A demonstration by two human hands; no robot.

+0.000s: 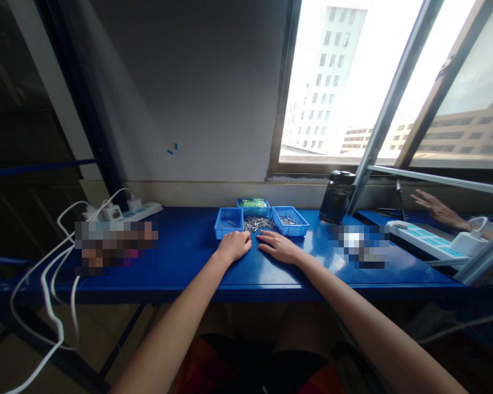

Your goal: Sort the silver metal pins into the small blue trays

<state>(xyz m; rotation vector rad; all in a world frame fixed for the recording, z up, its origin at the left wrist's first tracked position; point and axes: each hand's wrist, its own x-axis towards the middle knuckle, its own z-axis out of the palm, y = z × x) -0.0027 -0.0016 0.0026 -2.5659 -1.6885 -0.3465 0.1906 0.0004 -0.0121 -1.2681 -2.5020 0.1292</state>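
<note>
A pile of small metal screws or similar fasteners (259, 223) lies loose on the blue table (181, 257). To its near left, my left hand (233, 246) rests with its fingers curled and pressed together; whether anything is in them is hidden. My right hand (281, 246) lies nearly flat at the near right of the pile, fingers stretched toward it, and nothing shows in it. A blue bin (229, 232) with a few metal pieces stands left of the pile. On the right, another blue bin (293, 230) holds several more. Behind them sits a blue bin (240, 210) with green packets (253, 202).
A dark jug (337, 197) stands at the back right, near a metal frame post (390, 93). White power strips (142, 212) with cables lie at the left, others at the right. Another person's hand (439, 209) shows at the far right. Blurred patches cover both table sides.
</note>
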